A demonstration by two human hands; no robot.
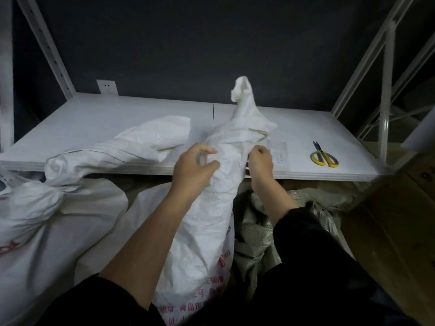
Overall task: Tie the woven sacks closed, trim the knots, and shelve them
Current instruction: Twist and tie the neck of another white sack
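- Hands work together on one white woven sack (207, 227), which stands upright between the forearms, its twisted neck rising above the fingers.
- Left hand (195, 167) curls round the neck from its side, thumb and fingers closed on the fabric, probably to stop the gathered mouth from spreading.
- Right hand (260, 161) has its fingers bent and pinches the opposite edge of the neck; whether it also holds a tie, one cannot tell.
- Yellow-handled scissors (324, 157) lie on the white shelf board (94, 128) to the right of the right hand, likely kept close for trimming.
- Second sack (131, 147), left of the left hand, is already knotted, and its neck leans on the shelf edge.
- Shelving seems not yet done for either sack.
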